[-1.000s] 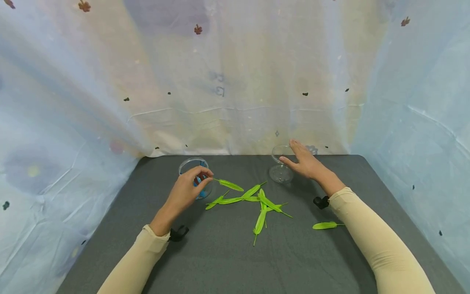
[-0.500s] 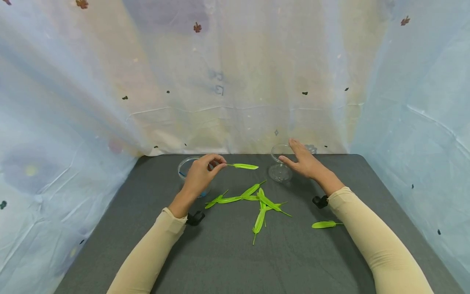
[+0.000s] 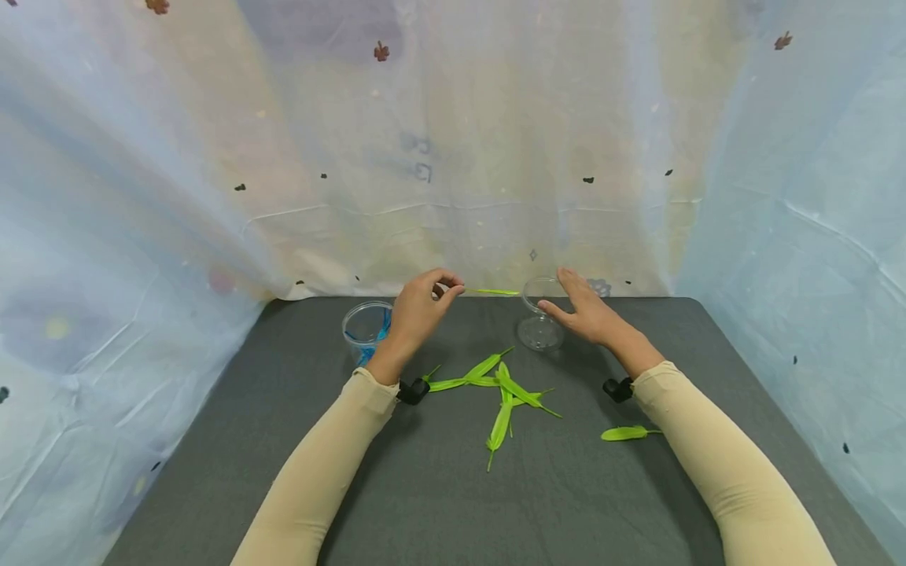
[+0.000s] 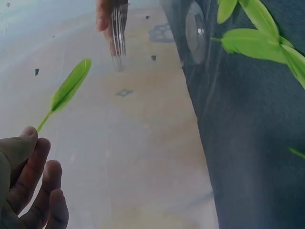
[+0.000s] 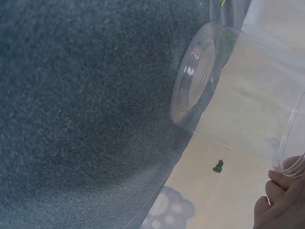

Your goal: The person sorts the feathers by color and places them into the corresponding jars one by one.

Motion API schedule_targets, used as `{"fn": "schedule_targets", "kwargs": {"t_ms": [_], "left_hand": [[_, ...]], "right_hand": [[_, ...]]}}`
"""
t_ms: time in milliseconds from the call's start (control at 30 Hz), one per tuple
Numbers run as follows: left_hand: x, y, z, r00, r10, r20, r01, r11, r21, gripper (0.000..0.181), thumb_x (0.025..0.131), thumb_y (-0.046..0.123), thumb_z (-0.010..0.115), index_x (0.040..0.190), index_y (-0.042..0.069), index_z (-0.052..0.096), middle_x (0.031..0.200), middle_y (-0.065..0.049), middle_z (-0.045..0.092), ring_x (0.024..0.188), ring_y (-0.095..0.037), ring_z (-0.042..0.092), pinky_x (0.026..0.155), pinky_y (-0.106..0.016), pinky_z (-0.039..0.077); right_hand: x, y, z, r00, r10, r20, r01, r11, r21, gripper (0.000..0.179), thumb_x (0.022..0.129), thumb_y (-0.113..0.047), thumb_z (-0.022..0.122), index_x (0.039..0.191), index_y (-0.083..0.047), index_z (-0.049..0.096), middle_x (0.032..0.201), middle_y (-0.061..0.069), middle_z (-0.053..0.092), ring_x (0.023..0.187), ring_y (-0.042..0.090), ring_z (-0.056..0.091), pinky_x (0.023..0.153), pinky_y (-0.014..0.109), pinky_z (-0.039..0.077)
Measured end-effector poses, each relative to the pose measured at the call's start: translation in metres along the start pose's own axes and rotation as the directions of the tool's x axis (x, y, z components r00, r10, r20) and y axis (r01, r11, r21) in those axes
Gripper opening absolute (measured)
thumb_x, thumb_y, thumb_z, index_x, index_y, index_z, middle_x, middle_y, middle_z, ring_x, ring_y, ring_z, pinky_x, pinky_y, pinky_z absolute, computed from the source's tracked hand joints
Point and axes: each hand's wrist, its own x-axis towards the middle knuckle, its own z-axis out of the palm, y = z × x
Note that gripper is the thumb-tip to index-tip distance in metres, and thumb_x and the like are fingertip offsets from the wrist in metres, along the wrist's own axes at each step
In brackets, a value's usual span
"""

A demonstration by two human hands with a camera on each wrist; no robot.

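My left hand pinches a green feather by its quill between thumb and fingertips, its vane pointing right. In the head view the feather's tip reaches the left side of a clear plastic cup's rim, level with it. My right hand holds this clear cup by the upper rim from the right side. The cup stands upright at the back of the table; its round base shows in the right wrist view, and fingers lie against the rim. Inside the cup no feather shows.
A second clear cup with blue pieces stands at back left, partly behind my left wrist. Several green feathers lie overlapping mid-table. One lone feather lies near my right forearm. A patterned curtain hangs behind the grey table.
My left hand has carried the green feather up and to the right, from beside the left cup to the rim of the right cup. My right hand has stayed still.
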Motion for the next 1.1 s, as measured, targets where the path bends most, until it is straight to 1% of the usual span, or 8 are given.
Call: {"fn": "schedule_targets", "kwargs": {"t_ms": [100,167,367,433,633,800,1000,1100], "left_hand": [[0.006,0.004,0.007,1.000,-0.006,0.016,0.005,1.000,0.025,0.018,0.105,0.032,0.073,0.114,0.017,0.078,0.112,-0.001,0.077,0.091,-0.019,0.072,0.070,-0.038,0.061],[0.010,0.006,0.012,1.000,0.002,0.023,-0.003,0.999,0.041,0.018,0.105,0.032,0.073,0.114,0.018,0.078,0.112,0.000,0.076,0.090,-0.018,0.072,0.068,-0.037,0.060],[0.024,0.011,0.024,0.998,0.057,0.026,-0.059,0.996,0.064,0.015,0.104,0.031,0.074,0.112,0.018,0.078,0.110,0.001,0.076,0.087,-0.017,0.071,0.067,-0.036,0.059],[0.028,0.013,0.027,0.997,0.066,0.031,-0.068,0.996,0.065,0.015,0.104,0.030,0.075,0.112,0.018,0.078,0.110,0.001,0.076,0.085,-0.016,0.070,0.066,-0.035,0.058],[0.039,0.022,0.036,0.996,0.053,0.068,-0.061,0.992,0.111,0.013,0.104,0.030,0.075,0.112,0.021,0.078,0.110,0.003,0.076,0.079,-0.013,0.065,0.063,-0.032,0.055],[0.043,0.028,0.042,0.993,0.055,0.102,-0.071,0.985,0.160,0.011,0.104,0.029,0.075,0.110,0.021,0.077,0.110,0.004,0.075,0.081,-0.013,0.066,0.064,-0.031,0.055],[0.044,0.026,0.050,0.993,0.055,0.104,-0.073,0.981,0.180,0.008,0.102,0.028,0.077,0.108,0.023,0.077,0.110,0.004,0.075,0.082,-0.012,0.067,0.063,-0.030,0.055],[0.045,0.027,0.053,0.993,0.050,0.108,-0.069,0.981,0.183,0.008,0.102,0.028,0.076,0.109,0.023,0.077,0.111,0.005,0.075,0.084,-0.013,0.068,0.066,-0.032,0.057]], "right_hand": [[0.001,-0.002,0.000,1.000,-0.004,0.007,0.003,1.000,0.004,0.098,0.109,-0.064,0.048,0.173,-0.003,0.005,0.179,0.023,0.001,0.165,0.046,0.000,0.129,0.072,0.009],[0.001,-0.002,-0.001,1.000,-0.004,0.011,0.004,1.000,0.007,0.098,0.110,-0.064,0.048,0.173,-0.003,0.004,0.179,0.023,0.001,0.165,0.046,-0.001,0.129,0.072,0.009],[0.000,-0.004,-0.002,1.000,0.004,0.019,-0.005,1.000,0.006,0.097,0.110,-0.061,0.049,0.173,-0.004,0.003,0.179,0.023,0.000,0.165,0.045,-0.002,0.129,0.072,0.008],[0.000,-0.005,-0.002,1.000,0.005,0.019,-0.005,1.000,0.005,0.097,0.110,-0.061,0.050,0.173,-0.004,0.002,0.179,0.023,0.000,0.165,0.045,-0.002,0.129,0.071,0.009],[0.000,-0.005,-0.002,1.000,0.013,0.023,-0.013,1.000,0.012,0.098,0.110,-0.062,0.050,0.173,-0.004,0.002,0.179,0.023,0.000,0.165,0.045,-0.001,0.129,0.071,0.010],[0.002,-0.005,-0.001,1.000,0.008,0.025,-0.008,1.000,0.017,0.098,0.110,-0.062,0.050,0.173,-0.004,0.002,0.179,0.022,0.000,0.165,0.044,-0.001,0.129,0.071,0.010],[0.002,-0.007,-0.002,0.999,0.016,0.031,-0.016,1.000,0.016,0.098,0.110,-0.062,0.050,0.173,-0.004,0.001,0.179,0.022,-0.001,0.165,0.045,-0.001,0.129,0.072,0.010],[0.001,-0.006,-0.002,0.999,0.017,0.034,-0.017,1.000,0.020,0.098,0.110,-0.062,0.050,0.173,-0.004,0.001,0.179,0.022,-0.001,0.165,0.045,-0.001,0.129,0.072,0.010]]}}
